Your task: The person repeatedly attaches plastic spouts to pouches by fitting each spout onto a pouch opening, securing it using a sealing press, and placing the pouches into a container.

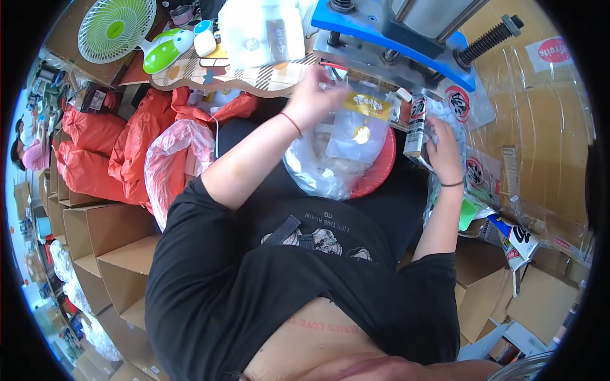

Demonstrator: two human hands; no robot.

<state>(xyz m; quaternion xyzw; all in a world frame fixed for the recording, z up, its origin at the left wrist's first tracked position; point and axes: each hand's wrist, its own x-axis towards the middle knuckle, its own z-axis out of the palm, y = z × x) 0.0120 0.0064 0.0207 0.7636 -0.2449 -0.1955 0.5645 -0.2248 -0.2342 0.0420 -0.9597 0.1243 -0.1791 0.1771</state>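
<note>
A clear plastic pouch [359,130] with a gold printed band lies over a red basin [384,166] on my lap. Crumpled clear plastic bags [318,166] fill much of the basin. My left hand [316,96] is at the pouch's upper left corner, just below the press; motion smears its fingertips, so its grip is unclear. On the right, my right hand [445,147] has curled fingers beside a tall white-and-black printed box [417,130]. Whatever lies between its thumb and fingers is too small to name.
A press with a blue plate [394,32] stands ahead. A green-and-white fan [121,32] and a stack of printed clear pouches [264,38] sit on the patterned board. Red bags [95,149] and open cartons [121,244] are at left; a large taped carton [534,127] is at right.
</note>
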